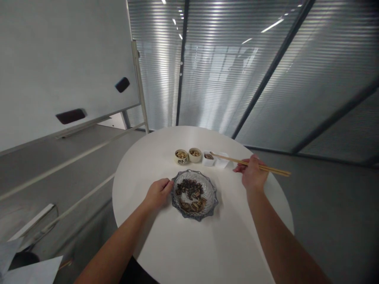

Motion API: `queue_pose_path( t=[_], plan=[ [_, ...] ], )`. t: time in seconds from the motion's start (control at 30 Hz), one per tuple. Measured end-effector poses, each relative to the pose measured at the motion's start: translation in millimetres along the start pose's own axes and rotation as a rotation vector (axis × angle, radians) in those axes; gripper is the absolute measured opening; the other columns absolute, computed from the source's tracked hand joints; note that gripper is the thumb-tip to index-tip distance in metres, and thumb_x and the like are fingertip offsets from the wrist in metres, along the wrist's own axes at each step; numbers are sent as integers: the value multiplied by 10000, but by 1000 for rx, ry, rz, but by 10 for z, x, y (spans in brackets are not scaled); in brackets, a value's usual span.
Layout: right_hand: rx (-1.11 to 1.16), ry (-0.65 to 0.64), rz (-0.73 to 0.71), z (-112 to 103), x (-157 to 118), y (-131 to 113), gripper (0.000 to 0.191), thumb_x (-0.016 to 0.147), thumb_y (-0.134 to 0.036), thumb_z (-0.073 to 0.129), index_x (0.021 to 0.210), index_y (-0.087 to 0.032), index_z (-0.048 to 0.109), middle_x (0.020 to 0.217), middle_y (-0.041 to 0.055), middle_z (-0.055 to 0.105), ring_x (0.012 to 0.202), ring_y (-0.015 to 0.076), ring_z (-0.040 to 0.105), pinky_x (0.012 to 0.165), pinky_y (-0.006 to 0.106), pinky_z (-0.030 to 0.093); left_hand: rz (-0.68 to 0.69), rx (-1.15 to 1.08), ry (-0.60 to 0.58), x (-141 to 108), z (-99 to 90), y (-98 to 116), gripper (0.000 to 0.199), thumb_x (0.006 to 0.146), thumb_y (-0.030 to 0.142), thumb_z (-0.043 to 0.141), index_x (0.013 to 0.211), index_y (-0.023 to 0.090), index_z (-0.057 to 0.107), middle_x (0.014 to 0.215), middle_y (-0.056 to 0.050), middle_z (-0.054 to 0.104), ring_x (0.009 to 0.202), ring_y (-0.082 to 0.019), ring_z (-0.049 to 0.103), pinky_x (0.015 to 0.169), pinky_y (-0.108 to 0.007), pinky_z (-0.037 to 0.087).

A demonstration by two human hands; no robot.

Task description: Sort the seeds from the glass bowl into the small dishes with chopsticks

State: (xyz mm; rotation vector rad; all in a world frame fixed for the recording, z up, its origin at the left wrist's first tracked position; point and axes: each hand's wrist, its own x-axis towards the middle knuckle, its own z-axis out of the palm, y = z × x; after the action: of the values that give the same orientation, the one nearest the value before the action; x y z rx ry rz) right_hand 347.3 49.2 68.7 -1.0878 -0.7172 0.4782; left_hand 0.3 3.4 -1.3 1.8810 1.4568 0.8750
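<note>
Left hand on the bowl, right hand aiming chopsticks leftward.

Tabletop (pixel 189 246) stretches from its near side up to the glass bowl (pixel 216 201), left of centre between my forearms, dark food inside; my left hand (pixel 160 193) pinches its left rim, with more tabletop out to the left edge. The bowl is round, its scalloped rim facing up. Further right, my right hand (pixel 254 175) pinches the chopsticks (pixel 237 160), their long axis running left and slightly far; the rear ends show past the table's right edge. The tips are at the brown-filled white container (pixel 208 163); I cannot tell whether they touch. Right of it sits another white container (pixel 221 163); left, two cream cups (pixel 195 159). Beyond them, a tabletop strip curves to the far edge.
</note>
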Motion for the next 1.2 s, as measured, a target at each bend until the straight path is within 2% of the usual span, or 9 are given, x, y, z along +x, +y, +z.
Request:
queue_pose_path(
  t=[0.17,0.3,0.47,0.63,0.77,1.03,1.2],
  plan=[
    [-33,-64,64,-42,56,145,466,805,-606,736,728,-160,623,516,-12,635,346,137,594,359,254,541,3,5,-17,1,-7,3,462,980,516,398,658,192,471,639,16,468,644,-133,435,619,-270,300],
    [40,-154,80,-145,23,128,429,772,-559,790,720,-161,639,528,-9,648,391,147,630,419,276,583,6,14,-9,-5,-16,9,465,981,515,396,659,192,481,647,13,482,653,-134,441,622,-267,307],
    [20,-371,80,-358,-210,-143,361,728,-483,865,761,-170,690,635,14,704,492,167,690,525,319,633,6,18,-5,-4,-19,17,469,978,513,407,648,189,488,641,15,487,642,-130,437,617,-265,307],
    [-232,-645,116,-568,-573,-503,396,862,-563,731,793,-173,718,660,75,739,534,202,721,532,316,629,-9,-11,16,-10,2,17,471,971,514,420,648,186,518,631,15,484,633,-129,437,594,-263,296],
    [-435,-784,86,-621,-763,-637,433,914,-589,654,813,-176,732,641,85,746,590,214,745,592,305,630,-9,-22,22,-16,12,13,479,973,526,416,646,188,508,631,15,472,633,-131,438,594,-265,296],
    [-539,-891,66,-620,-859,-494,409,952,-570,601,862,-194,735,743,76,782,701,217,766,688,307,613,0,-17,1,-5,5,6,467,973,524,409,654,196,503,648,5,492,651,-140,448,607,-268,317],
    [-562,-903,63,-571,-916,-497,417,952,-572,588,864,-195,742,741,78,784,705,223,764,669,305,606,-15,-13,-3,-12,-7,25,466,971,524,410,662,197,531,644,3,509,634,-138,448,595,-265,317]
  ],
)
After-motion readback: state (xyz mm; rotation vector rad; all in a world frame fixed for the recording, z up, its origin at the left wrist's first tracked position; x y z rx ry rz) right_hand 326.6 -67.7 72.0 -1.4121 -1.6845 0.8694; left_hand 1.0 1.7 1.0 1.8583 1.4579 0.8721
